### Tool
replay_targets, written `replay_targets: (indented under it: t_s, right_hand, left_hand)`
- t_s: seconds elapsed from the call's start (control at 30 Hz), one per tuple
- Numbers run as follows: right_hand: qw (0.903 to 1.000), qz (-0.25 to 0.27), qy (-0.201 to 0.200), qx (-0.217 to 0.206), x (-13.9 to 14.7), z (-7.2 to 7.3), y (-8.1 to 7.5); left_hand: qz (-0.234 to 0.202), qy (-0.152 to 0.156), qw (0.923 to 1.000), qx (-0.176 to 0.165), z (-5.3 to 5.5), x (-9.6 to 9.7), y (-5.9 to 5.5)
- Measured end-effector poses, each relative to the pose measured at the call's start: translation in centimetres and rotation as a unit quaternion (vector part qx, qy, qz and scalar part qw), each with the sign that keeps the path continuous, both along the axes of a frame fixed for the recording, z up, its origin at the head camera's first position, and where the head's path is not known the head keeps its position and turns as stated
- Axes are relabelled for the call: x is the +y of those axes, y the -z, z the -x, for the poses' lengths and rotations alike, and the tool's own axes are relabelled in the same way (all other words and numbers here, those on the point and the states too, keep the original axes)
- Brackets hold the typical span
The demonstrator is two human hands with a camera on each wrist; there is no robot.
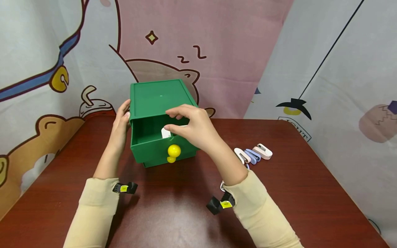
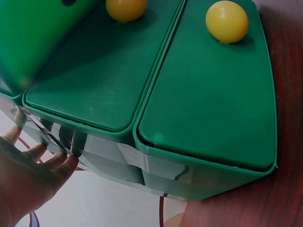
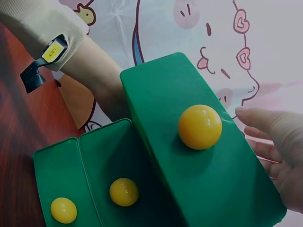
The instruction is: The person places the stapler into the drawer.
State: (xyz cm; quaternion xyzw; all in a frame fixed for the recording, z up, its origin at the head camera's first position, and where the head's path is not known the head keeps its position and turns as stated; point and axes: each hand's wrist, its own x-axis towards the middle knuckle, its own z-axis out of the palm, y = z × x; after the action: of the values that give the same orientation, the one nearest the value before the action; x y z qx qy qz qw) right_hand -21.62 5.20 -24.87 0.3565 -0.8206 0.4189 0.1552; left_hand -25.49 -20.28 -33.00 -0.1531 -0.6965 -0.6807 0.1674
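A green drawer cabinet [image 1: 161,98] with round yellow knobs stands on the table, its top drawer [image 1: 152,146] pulled out. My left hand [image 1: 120,127] rests against the cabinet's left side, with its fingertips touching the wall in the left wrist view. Over the open drawer is my right hand [image 1: 193,127], thumb and fingers apart. Just by the thumb tip, a small white piece [image 1: 165,133] shows inside the drawer; its kind is not clear. In the right wrist view, the drawer front [image 3: 189,170] hides what lies below the right hand.
To the right of the cabinet lie a whitish clip [image 1: 242,156], a blue clip [image 1: 253,157] and a pale pink clip [image 1: 263,151]. Part of a white ring-shaped thing [image 1: 222,186] shows beside the right sleeve. A printed curtain [image 1: 235,62] hangs behind the table [image 1: 173,213].
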Motion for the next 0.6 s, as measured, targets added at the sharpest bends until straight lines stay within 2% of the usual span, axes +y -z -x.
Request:
replay_targets:
  t_s: [0.4, 0.6]
  right_hand:
    - [0.9972, 0.05, -0.014, 0.053, 1.1, -0.5, 0.6]
    - [0.9948, 0.055, -0.002, 0.085, 2.4, -0.6, 0.9]
  left_hand:
    - [0.002, -0.002, 1.0, -0.002, -0.1, 0.0, 0.0]
    - [0.001, -0.002, 1.0, -0.001, -0.1, 0.0, 0.0]
